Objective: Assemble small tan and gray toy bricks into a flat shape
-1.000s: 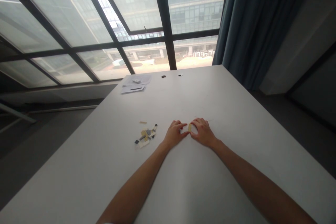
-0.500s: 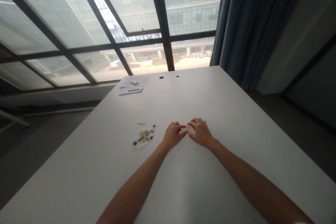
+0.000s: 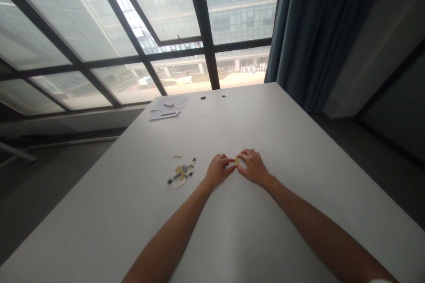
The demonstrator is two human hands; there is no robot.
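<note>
A small yellow toy brick piece (image 3: 237, 161) stands between my two hands over the middle of the white table (image 3: 265, 225). My left hand (image 3: 218, 170) has its thumb and index finger at the piece's left side. From the other side my right hand (image 3: 253, 167) pinches it between thumb and fingertips. To the left of my hands lies a loose pile of small building bricks (image 3: 181, 174) in yellow, cream, grey and black. A thin tan strip piece (image 3: 178, 156) rests apart, just beyond that pile.
Papers (image 3: 165, 114) with a small pale object (image 3: 168, 104) on top lie at the table's far left corner. Two round cable holes sit near the far edge, one a dark hole (image 3: 203, 97). Beyond stand a framed window and a blue curtain (image 3: 299, 44).
The view has shifted very slightly. Both hands stay at the yellow piece, with hardly any visible movement.
</note>
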